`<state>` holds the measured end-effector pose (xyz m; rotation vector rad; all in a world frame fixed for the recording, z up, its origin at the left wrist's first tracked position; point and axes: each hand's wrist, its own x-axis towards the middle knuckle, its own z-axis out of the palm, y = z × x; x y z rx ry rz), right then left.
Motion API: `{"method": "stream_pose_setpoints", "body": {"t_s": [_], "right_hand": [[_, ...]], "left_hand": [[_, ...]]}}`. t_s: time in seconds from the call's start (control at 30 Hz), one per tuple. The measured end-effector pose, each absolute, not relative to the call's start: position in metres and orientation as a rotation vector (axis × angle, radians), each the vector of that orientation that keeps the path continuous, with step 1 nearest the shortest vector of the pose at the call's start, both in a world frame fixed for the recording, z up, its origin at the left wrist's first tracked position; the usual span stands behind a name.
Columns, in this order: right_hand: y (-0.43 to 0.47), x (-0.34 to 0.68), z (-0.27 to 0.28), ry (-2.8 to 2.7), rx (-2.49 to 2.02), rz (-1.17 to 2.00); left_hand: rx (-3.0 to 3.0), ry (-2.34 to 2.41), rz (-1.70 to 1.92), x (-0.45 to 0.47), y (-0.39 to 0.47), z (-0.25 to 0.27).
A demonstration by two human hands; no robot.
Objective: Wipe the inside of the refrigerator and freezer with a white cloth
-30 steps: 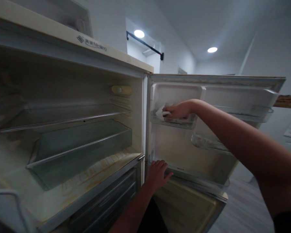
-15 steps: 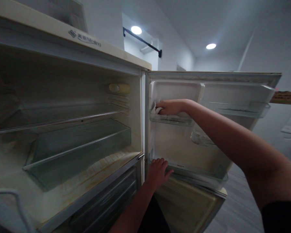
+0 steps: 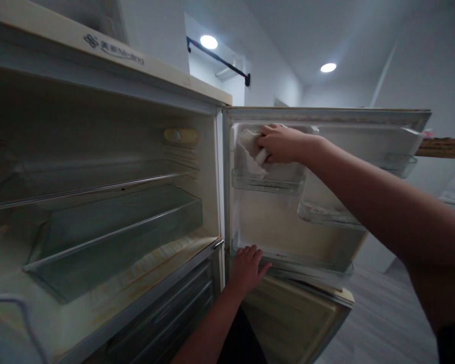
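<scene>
At the left the fridge (image 3: 209,197) stands open, with a shelf (image 3: 98,187) across it, a clear bin (image 3: 114,245) beneath, and brownish stains on the floor of the compartment. A yellowed lamp (image 3: 181,135) sits high on its inner right wall.

Just right of the hinge side, the left hand (image 3: 246,268) lies over the left end of the low rack (image 3: 307,268) on the door (image 3: 273,217). Its fingers are loosely extended, the thumb set apart, with nothing seen in this grip; whether it bears on the rim I cannot tell.

Above it is the white cloth (image 3: 250,144), in front of the door's upper left panel. Crumpled, its long axis runs aslant, from an upper end pointing toward the hinge down and rightward to a loose end at the top rack (image 3: 269,184); whether that end touches the rack is unclear.

The right hand (image 3: 284,144) comes in from the right, its grip closed, pinching the cloth's right side between bent fingers and thumb. Most of the cloth lies left of and below the fingertips. Farther right are the middle rack (image 3: 326,215), beneath the forearm, and a brown box (image 3: 442,147) beyond the door.
</scene>
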<state>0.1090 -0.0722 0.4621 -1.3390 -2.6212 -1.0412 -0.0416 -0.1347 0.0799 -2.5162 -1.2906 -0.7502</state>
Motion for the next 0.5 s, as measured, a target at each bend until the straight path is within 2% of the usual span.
{"method": "stream_pose_setpoints", "body": {"t_s": [0.2, 0.37, 0.5], "right_hand": [[-0.062, 0.14, 0.447, -2.545, -1.707, -1.149], [-0.093, 0.133, 0.445, -2.616, -1.641, -1.186], [-0.172, 0.13, 0.436, -2.229, -1.379, -1.534]], "left_hand": [[-2.517, -1.305, -0.754, -0.039, -0.135, 0.084], [-2.529, -1.297, -0.774, -0.039, -0.132, 0.082], [-2.521, -1.254, -0.814, -0.044, -0.131, 0.08]]}}
